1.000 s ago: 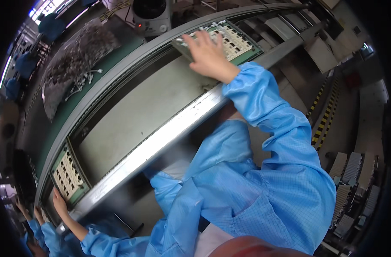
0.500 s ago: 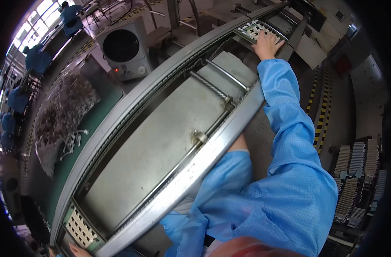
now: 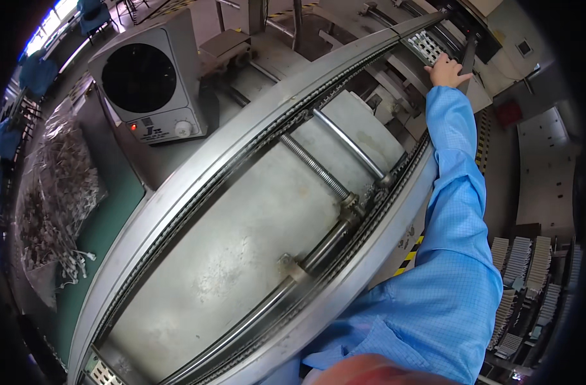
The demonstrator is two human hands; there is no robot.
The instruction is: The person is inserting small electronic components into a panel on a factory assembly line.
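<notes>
My right hand (image 3: 446, 72), at the end of an outstretched blue sleeve, reaches to the far right end of a metal chain conveyor (image 3: 197, 160). Its fingers are spread, touching the near edge of a pale panel (image 3: 426, 45) with rows of dark openings, which lies across the rails. Whether the fingertips curl around that edge is too small to tell. A similar pale panel (image 3: 103, 373) lies at the near left end of the conveyor, partly cut off by the picture's rim. My left hand is out of view.
Left of the conveyor stand a grey box-shaped fan unit (image 3: 142, 83) and a clear plastic bag of small cabled parts (image 3: 59, 199) on a green surface. A threaded rod (image 3: 315, 168) and smooth bars span the conveyor. Racks of ribbed trays (image 3: 521, 276) stand at the right.
The view has shifted. My right hand and the far panel sit farther up and right. A wrist with a blue sleeve below the near rail and a hand at lower left have left the picture.
</notes>
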